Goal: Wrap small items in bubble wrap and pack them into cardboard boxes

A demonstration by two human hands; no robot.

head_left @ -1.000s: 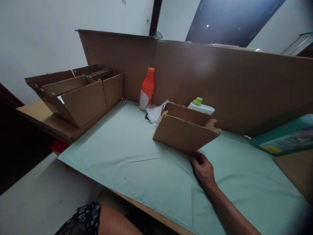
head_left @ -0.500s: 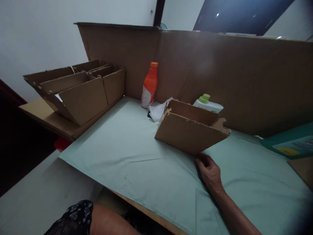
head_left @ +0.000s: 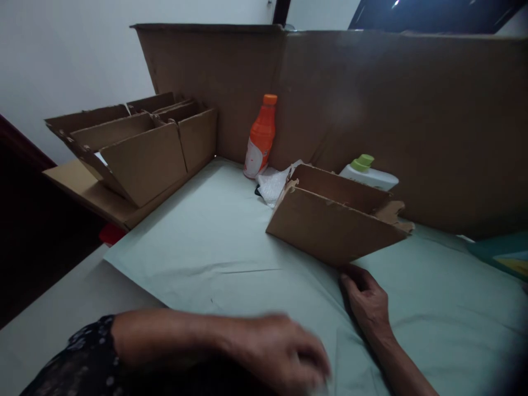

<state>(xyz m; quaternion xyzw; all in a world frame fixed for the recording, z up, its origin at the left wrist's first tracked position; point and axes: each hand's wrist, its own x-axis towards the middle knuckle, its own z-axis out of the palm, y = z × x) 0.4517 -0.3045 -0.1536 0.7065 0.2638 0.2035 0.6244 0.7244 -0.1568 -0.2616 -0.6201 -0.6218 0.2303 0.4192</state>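
Observation:
My right hand [head_left: 367,297] rests on the pale green paper sheet [head_left: 214,242], fingers curled at the near lower edge of a small open cardboard box [head_left: 334,228] that stands tilted on the sheet. Whether it grips the box edge is unclear. My left hand [head_left: 284,355] is blurred low in the view, above the sheet's near edge, fingers loosely bent with nothing in them.
A tall cardboard wall [head_left: 371,110] runs along the back. An orange bottle [head_left: 260,137], crumpled white paper [head_left: 274,184] and a white bottle with green cap [head_left: 367,173] stand near it. Folded cardboard boxes [head_left: 132,148] sit at the left. A teal box [head_left: 503,256] lies at the right.
My left arm and hand have swung in from the lower left over the sheet's near edge. The right hand stays at the box edge. The view has shifted slightly.

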